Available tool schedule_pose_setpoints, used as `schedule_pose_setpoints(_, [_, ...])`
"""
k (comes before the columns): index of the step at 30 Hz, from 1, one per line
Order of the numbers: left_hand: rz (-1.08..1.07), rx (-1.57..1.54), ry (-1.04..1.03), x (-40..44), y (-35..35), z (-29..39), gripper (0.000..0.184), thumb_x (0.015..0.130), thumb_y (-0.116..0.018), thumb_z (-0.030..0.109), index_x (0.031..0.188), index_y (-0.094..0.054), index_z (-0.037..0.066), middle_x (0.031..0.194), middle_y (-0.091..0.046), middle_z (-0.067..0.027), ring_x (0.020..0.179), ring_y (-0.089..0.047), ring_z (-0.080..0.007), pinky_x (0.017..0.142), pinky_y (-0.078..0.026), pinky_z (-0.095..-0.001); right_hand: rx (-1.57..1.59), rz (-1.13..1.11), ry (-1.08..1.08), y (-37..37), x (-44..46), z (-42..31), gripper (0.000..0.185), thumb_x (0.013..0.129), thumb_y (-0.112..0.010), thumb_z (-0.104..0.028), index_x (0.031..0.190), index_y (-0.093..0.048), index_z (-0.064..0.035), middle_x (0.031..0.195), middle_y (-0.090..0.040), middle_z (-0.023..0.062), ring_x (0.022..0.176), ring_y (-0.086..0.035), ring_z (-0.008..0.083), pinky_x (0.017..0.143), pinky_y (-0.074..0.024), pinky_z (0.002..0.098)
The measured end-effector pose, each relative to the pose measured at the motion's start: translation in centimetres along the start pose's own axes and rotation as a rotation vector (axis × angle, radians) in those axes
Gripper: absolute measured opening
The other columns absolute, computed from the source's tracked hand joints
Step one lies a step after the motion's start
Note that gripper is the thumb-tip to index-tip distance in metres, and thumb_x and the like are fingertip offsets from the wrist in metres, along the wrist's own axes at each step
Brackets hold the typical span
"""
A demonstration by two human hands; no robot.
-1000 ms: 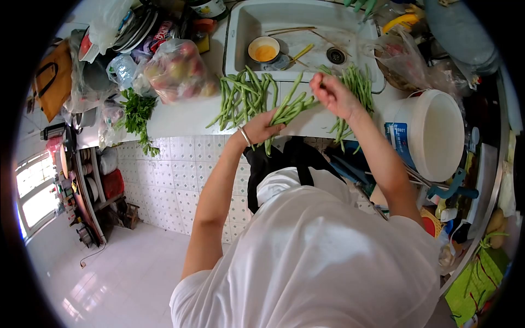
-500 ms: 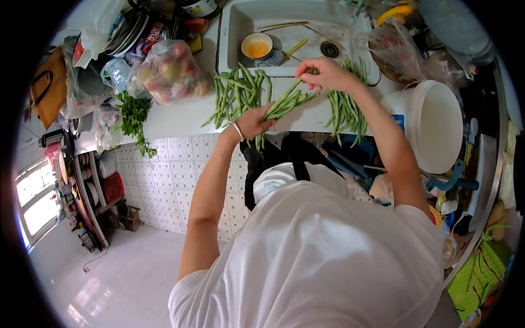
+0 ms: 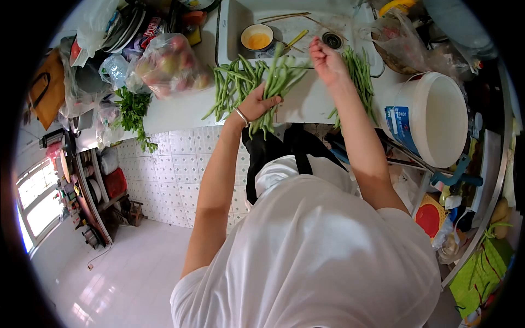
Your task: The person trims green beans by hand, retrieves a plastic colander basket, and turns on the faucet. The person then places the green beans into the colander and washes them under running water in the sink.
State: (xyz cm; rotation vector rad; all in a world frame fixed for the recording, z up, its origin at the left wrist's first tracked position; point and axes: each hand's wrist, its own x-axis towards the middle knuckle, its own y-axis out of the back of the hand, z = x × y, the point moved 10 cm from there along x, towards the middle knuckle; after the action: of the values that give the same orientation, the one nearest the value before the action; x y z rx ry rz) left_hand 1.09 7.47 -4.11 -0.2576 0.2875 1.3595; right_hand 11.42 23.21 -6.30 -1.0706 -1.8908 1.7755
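The right hand (image 3: 328, 61) has just come away from the tips of the held beans (image 3: 280, 77) — fingers curled, whether round anything I can't tell. The left hand (image 3: 256, 104) alone now grasps that bunch, tipped more upright, loose beans (image 3: 221, 92) just to its left.

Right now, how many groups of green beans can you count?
3: a bean bunch in the left hand, a left bean pile partly behind it on the counter, and a right bean pile partly hidden by the right arm. Others may be hidden.
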Motion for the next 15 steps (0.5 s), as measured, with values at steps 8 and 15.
schedule_pose_setpoints(8, [0.342,-0.760,-0.103,2.5,3.8,2.9,0.020,0.088,-0.053,0.011,0.103,-0.051,-0.002,0.089,-0.060,-0.0128,0.075,-0.060,-0.0193,0.066,-0.051,-0.0295,-0.774,0.120,-0.015,-4.8,-7.6,2.1,0.014,0.085,-0.045,-0.011,0.092,-0.055,-0.0033,0.079,-0.056,0.0049,0.066,-0.052,0.0118,0.053,-0.0389,0.0204])
schedule_pose_setpoints(15, [0.430,-0.980,-0.152,3.9,4.2,3.0,0.019,0.087,-0.051,0.006,0.104,-0.049,-0.003,0.090,-0.060,-0.0145,0.082,-0.061,-0.0241,0.068,-0.053,-0.0317,-1.117,0.194,-0.029,-5.9,-10.2,4.5,0.014,0.085,-0.046,-0.013,0.085,-0.058,-0.0061,0.065,-0.048,-0.0058,0.053,-0.044,0.0065,0.046,-0.0316,0.0195])
